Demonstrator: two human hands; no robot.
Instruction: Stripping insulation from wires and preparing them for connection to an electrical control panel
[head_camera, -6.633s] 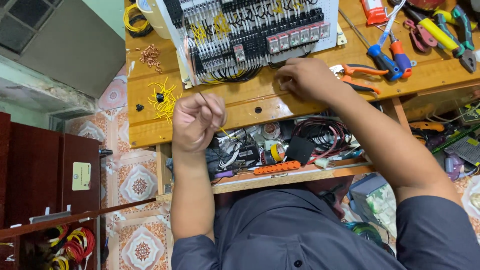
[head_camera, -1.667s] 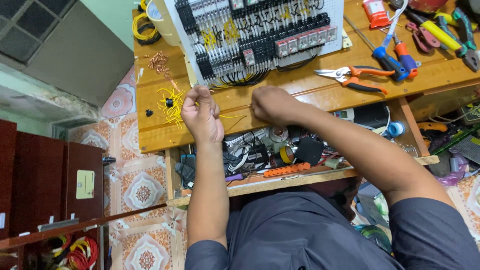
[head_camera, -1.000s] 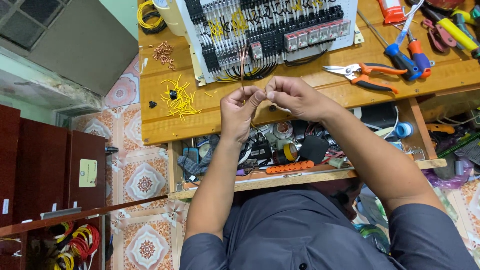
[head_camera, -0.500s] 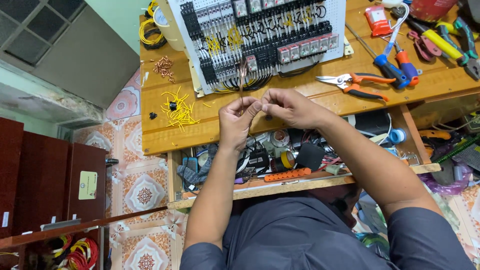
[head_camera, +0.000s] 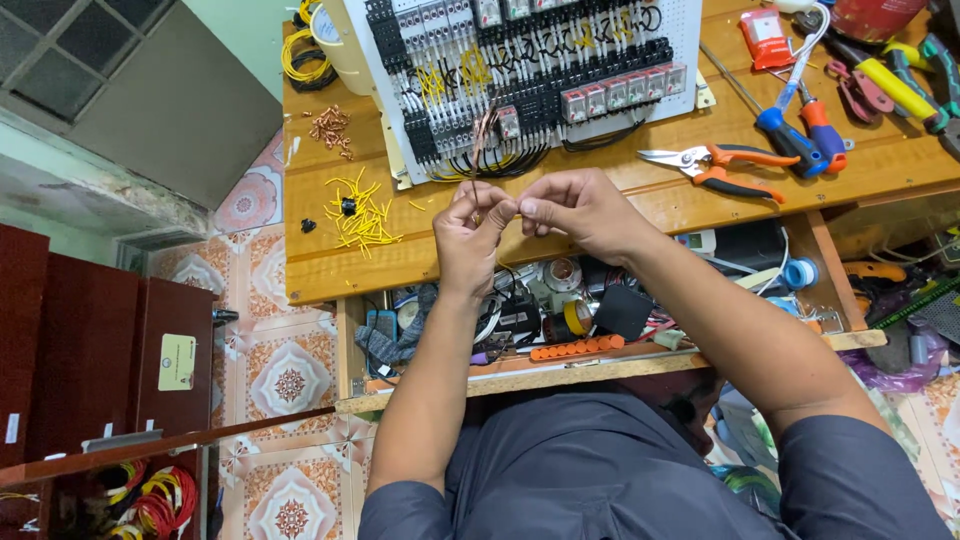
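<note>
While only the head view is available, it shows a varnished wooden workbench (head_camera: 600, 215) seen from above. A white perforated control panel (head_camera: 520, 75), fitted with rows of relays, terminal blocks and black and yellow wiring, lies at the bench's far edge. Left of the panel lie a scatter of short yellow wire offcuts (head_camera: 362, 212), a small heap of copper-coloured lugs (head_camera: 330, 125) and a coil of yellow wire (head_camera: 303, 50). To the right lie orange-handled snips (head_camera: 715, 165), blue- and red-handled screwdrivers (head_camera: 800, 115) and further hand tools (head_camera: 900, 80). Nothing stands between the camera and the hands.

Both hands meet above the bench's front half, just before the panel. The left hand (head_camera: 472, 235) is narrowly closed, thumb and forefinger pinching a thin dark wire (head_camera: 482, 150) that runs up to the panel. The right hand (head_camera: 580, 205) is likewise narrowly closed, its fingertips pinching a small yellow piece, probably a sleeve, at the wire's lower end, touching the left fingertips.

Beneath the bench, an open lower shelf (head_camera: 600, 372) holds tape rolls, black components, tangled cables and an orange strip (head_camera: 582, 348). At lower left, a dark red cabinet (head_camera: 90, 400) holds red and yellow wire coils (head_camera: 150, 500).
</note>
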